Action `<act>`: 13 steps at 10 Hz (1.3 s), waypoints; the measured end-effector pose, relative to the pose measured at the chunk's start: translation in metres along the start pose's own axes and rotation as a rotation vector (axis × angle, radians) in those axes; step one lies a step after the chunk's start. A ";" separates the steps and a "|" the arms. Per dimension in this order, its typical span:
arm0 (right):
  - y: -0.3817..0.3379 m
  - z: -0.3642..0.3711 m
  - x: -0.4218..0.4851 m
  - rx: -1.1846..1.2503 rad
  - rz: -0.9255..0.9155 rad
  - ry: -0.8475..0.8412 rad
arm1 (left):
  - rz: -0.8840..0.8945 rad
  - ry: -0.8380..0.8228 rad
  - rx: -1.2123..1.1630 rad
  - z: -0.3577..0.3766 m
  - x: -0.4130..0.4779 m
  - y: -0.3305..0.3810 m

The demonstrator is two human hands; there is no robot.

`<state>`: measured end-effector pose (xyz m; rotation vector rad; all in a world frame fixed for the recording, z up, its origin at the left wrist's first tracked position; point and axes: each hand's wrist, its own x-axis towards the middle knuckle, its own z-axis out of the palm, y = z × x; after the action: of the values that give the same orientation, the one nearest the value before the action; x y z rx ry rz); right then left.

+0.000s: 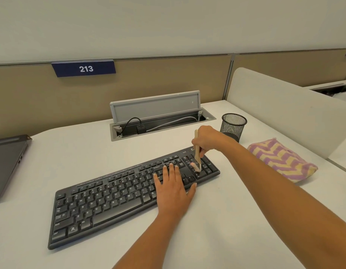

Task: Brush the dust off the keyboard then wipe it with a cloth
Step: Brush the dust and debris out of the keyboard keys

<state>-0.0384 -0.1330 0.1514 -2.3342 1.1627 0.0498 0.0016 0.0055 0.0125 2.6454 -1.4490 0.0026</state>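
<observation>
A white desk fills the lower half of the frame. A tan partition runs behind it, and a pale side divider stands at the right. The black keyboard lies slantwise across the middle of the desk, its near end at lower left and its number pad toward centre right. A closed dark laptop sits at the left edge, partly cut off by the frame.

Behind the keyboard, a cable tray is sunk into the desk. Its grey lid is propped up, and a plug and cords show inside. The cloth, purple and yellow zigzag, lies bunched at the right of the desk, apart from the keyboard. A black mesh cup stands just above it in the frame. A blue sign reading 213 hangs on the partition at upper left.

The left hand lies flat on the keys right of the keyboard's middle, fingers straight and slightly spread, thumb at the front edge. The right hand is wrapped around the wooden handle of a small brush. The brush is held nearly upright, with its pale bristles down on the number pad.
</observation>
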 end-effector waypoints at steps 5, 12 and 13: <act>0.020 0.007 -0.017 0.312 -0.137 0.287 | 0.006 -0.016 0.015 0.001 0.001 -0.001; 0.027 -0.021 -0.020 0.135 -0.023 0.242 | 0.010 -0.017 0.009 0.001 0.001 -0.001; 0.024 -0.025 -0.018 0.066 -0.020 0.306 | 0.009 -0.019 0.011 0.000 0.001 -0.001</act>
<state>-0.0726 -0.1436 0.1666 -2.3500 1.2615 -0.3596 0.0027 0.0049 0.0120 2.6542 -1.4707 -0.0135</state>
